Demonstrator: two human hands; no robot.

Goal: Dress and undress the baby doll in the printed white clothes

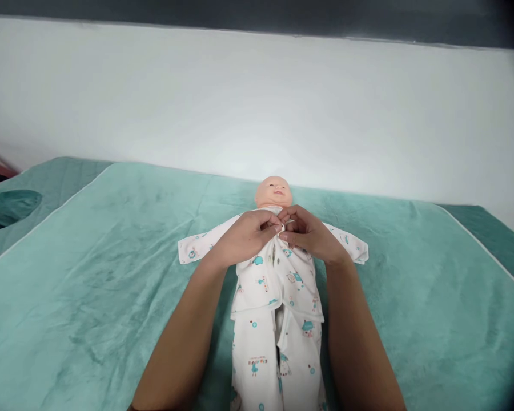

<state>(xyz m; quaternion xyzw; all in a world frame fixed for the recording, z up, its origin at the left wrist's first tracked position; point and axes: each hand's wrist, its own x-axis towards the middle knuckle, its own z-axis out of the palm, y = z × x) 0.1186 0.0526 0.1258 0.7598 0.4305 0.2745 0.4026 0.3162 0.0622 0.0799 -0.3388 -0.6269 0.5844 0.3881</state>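
Observation:
A baby doll [274, 191] lies on its back on a teal blanket [111, 274], head toward the wall. It wears a white printed shirt [278, 274] and matching white trousers [257, 359]. My left hand [242, 237] and my right hand [310, 233] meet at the doll's upper chest, just under its chin. Both hands have fingers curled, pinching the two front edges of the shirt together near the collar. The doll's sleeves spread out to either side beneath my wrists.
The teal blanket covers a bed with a darker teal sheet [497, 240] showing at the right and left edges. A white wall [257, 103] runs behind the bed. A dark teal rounded shape [8, 206] sits at the far left.

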